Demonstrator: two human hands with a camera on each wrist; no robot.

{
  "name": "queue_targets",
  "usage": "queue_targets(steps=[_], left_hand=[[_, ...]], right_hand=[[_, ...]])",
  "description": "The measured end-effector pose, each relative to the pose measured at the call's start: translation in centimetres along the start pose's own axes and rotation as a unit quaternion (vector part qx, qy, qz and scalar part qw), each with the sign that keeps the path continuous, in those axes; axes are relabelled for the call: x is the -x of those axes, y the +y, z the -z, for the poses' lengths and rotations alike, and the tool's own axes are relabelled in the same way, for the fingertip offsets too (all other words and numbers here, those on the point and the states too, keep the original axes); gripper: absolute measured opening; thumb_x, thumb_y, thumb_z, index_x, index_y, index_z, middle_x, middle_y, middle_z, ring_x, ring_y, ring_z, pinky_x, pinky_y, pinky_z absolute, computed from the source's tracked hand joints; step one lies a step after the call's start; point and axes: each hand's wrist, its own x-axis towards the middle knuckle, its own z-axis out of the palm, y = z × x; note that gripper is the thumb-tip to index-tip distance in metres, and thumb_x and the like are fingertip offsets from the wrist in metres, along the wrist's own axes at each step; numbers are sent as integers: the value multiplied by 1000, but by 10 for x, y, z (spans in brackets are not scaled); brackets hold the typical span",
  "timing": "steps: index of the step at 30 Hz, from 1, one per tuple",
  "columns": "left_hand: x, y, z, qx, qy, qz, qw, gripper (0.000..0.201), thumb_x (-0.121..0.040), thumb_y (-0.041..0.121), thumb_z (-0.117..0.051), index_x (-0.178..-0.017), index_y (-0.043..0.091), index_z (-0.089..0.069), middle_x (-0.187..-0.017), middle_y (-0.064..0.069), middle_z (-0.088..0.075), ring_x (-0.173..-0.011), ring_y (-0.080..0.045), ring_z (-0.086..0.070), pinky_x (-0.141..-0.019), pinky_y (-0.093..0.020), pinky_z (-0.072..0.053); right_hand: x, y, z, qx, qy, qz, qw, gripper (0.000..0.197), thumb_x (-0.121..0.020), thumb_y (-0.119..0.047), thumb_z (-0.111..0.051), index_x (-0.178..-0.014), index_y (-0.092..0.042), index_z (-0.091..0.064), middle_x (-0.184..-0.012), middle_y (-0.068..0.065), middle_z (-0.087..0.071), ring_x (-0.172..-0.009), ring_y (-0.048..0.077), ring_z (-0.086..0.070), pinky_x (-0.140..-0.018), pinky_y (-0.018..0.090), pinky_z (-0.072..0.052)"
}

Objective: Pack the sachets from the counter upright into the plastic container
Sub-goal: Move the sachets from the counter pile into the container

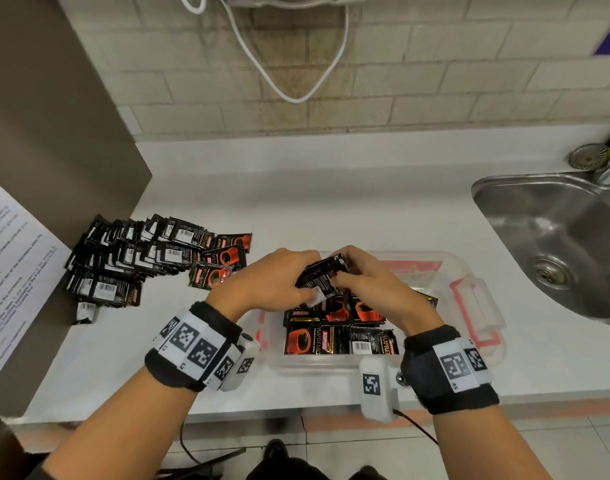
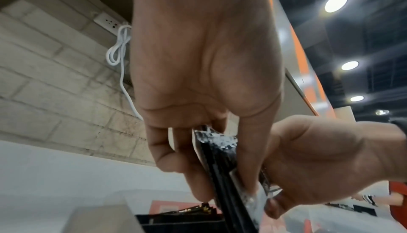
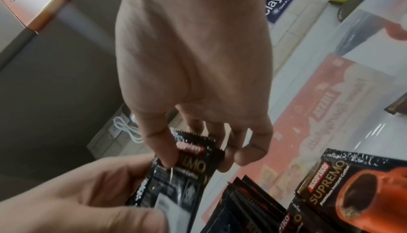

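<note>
The container (image 1: 470, 271) sits on the surface (image 1: 331, 202) near its front edge, right of centre. Sachets (image 1: 338, 337) lie inside it at the front. Both hands, left hand (image 1: 279, 278) and right hand (image 1: 366, 282), meet above it around a sachet bundle (image 1: 322, 275). A sachet pile (image 1: 141, 258) lies at the left edge. The sink (image 1: 556, 237) is at the right edge.

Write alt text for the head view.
Both hands, left hand and right hand, hold a small stack of sachets above a clear plastic container already part-filled with sachets. A loose pile lies left on the white counter.
</note>
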Motion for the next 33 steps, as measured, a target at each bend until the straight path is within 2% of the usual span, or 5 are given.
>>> queue_targets(steps=[9, 16, 23, 27, 33], left_hand=[[-3, -2, -23, -185, -10, 9, 983, 23, -91, 25, -66, -111, 20, -57, -100, -1, -59, -93, -22, -54, -74, -34, -39], [-4, -3, -52, -225, 74, 11, 971, 50, -86, 17, -70, -127, 18, -41, -120, -4, -53, -105, -25, -56, -84, -36, -35], [-4, -7, -62, -248, 127, 20, 960, 79, -73, 21, -73, -140, 19, -32, -131, -6, -39, -120, -27, -37, -96, -38, -33], [-4, -10, -67, -240, 112, 17, 964, 88, -79, 33, -68, -153, 16, -24, -145, -5, -36, -133, -26, -34, -111, -41, -29], [-3, -13, -74, -243, 139, 32, 960, 81, -86, 32, -62, -154, 12, -24, -149, -5, -37, -133, -24, -35, -111, -38, -24]], right_hand=[[-1, 3, 5, 80, -43, -68, 994, 26, -84, -5, -77, -100, -15, -59, -81, 6, -61, -62, 14, -65, -53, 18, -51], [-2, 8, -5, 36, 8, -120, 992, 28, -85, 9, -71, -98, -6, -51, -76, 11, -60, -67, 26, -67, -82, 44, -61], [-3, 12, -15, 120, 59, -132, 982, 50, -93, -18, -71, -132, -5, -43, -120, 14, -58, -88, 29, -72, -86, 42, -60], [-5, 16, -23, 183, 46, -85, 978, 47, -99, -24, -61, -139, -5, -44, -115, 1, -62, -82, 4, -53, -62, 10, -44], [-11, 18, -32, 115, 27, -88, 989, 39, -91, -5, -58, -128, -13, -46, -107, 6, -64, -92, 16, -64, -75, 28, -54]])
